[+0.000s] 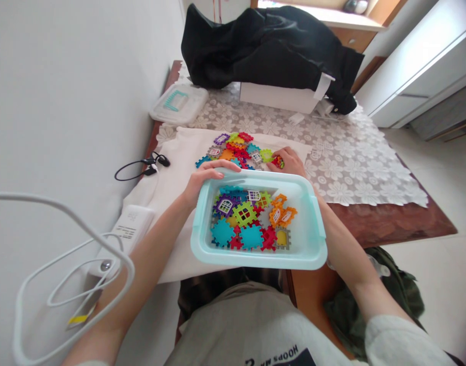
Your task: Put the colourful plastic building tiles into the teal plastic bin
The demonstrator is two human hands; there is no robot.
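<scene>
A pale aqua plastic bin [313,213] is held in front of me, tilted toward me. Inside lie colourful interlocking plastic tiles [244,214], some with window shapes. My left hand [208,178] grips the bin's far left rim, fingers over the edge. Beyond the bin, my right hand [290,161] curls round a few small red, green and yellow tiles [279,162] at the right end of a spread pile of tiles [236,150]. The pile rests on a white cloth [168,168], its near side hidden by the bin. My right forearm passes behind the bin's right side.
A clear lid with an aqua handle [179,103] lies at the back left. Black headphones [152,162], a white power strip [129,229] and a looping white cable [80,218] are on the left. Black fabric [271,51] covers a white box [277,96] at the back.
</scene>
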